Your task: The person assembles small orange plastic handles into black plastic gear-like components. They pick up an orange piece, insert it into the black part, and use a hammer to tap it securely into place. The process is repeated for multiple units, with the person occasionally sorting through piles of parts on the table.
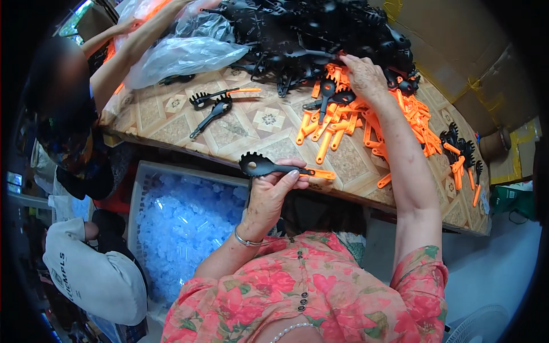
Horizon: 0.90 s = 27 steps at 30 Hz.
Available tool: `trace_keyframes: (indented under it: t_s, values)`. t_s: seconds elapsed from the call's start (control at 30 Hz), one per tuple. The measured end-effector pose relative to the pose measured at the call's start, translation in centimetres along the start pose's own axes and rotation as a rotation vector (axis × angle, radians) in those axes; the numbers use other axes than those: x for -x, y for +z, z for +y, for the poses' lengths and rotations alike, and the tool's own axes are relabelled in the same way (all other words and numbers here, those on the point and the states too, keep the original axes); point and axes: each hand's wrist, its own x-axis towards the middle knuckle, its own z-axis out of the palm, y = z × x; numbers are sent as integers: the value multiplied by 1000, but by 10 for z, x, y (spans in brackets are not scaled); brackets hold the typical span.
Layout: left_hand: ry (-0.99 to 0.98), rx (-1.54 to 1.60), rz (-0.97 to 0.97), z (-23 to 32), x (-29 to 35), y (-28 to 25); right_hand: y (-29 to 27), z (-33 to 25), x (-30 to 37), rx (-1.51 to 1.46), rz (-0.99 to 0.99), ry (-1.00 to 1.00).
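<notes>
My left hand (267, 197) is closed around a pasta server (258, 165) with a black toothed head and an orange handle, held level in front of the table's near edge. My right arm stretches across the table. At the border of the black heap, my right hand (366, 77) has its fingertips pinched at the end of a black utensil head (309, 53). Beneath that hand lie loose orange handles (337, 128) and a few black heads (327, 91). Two more pasta servers (213, 114) rest on the table to the left, one with an orange handle.
A heap of black utensil heads (303, 23) covers the far side of the patterned table (246, 131). Assembled servers (457, 151) lie at the right. A co-worker's arms (128, 57) reach over a clear plastic bag (183, 57). Below stands a crate (136, 217) of bluish translucent pieces.
</notes>
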Motion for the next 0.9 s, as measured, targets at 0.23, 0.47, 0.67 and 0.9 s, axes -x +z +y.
trace_keyframes:
  t_s: [0.23,0.47,0.67,0.9]
  values:
    - [-56,-3,-32,-2,1,-6,-21,-36,-20,39,-312,240]
    - [-80,13,-87,0,-2,-11,-21,-53,-17,118,-198,261]
    - [-83,12,-105,-1,-4,-8,-21,-70,-21,170,-317,304]
    - [-37,-27,-86,-3,0,-9,-18,-63,-26,-64,-286,300]
